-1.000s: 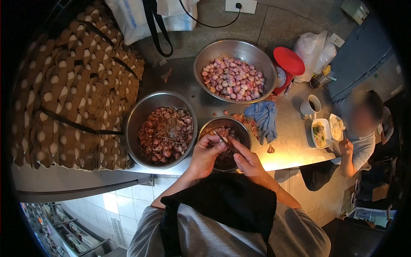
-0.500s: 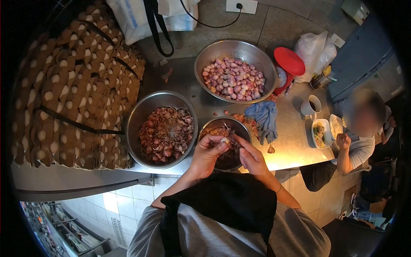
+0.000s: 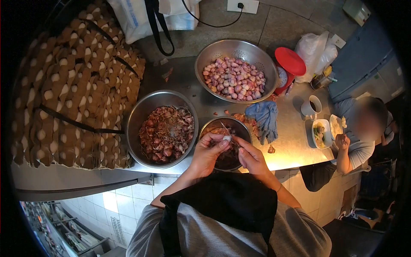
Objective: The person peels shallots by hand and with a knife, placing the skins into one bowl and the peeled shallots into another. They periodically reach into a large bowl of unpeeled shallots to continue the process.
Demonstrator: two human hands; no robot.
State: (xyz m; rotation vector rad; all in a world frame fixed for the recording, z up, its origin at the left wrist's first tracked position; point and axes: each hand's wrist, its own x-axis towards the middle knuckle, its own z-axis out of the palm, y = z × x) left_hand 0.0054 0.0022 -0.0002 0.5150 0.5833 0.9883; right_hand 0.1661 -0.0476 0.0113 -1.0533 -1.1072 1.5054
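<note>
My left hand (image 3: 207, 150) is closed, pinching a small pale shallot (image 3: 227, 138) between thumb and fingertips. My right hand (image 3: 252, 158) is closed around a small knife (image 3: 224, 127) whose thin blade points up and left, close to the shallot; its handle is mostly hidden in my fingers. Both hands are over a small metal bowl (image 3: 245, 129) with dark reddish contents, partly covered by them. To the left, a larger steel bowl (image 3: 133, 139) holds unpeeled shallots (image 3: 165, 145) with dry roots. Beyond my hands, a perforated colander (image 3: 267, 62) contains many peeled pinkish shallots (image 3: 233, 79).
Stacked egg trays (image 3: 77, 94) with black straps fill the left. Blue gloves (image 3: 262, 118) and loose skins lie right of the small bowl. A red scale (image 3: 290, 62), a mug (image 3: 309, 109) and a food bowl (image 3: 320, 137) stand rightward. Another person (image 3: 361, 145) sits at the table's right end.
The shallot has turned slightly and shows a whiter side, and the knife blade has shifted a little. The seated person's head has moved lower in view. My arms have hardly moved.
</note>
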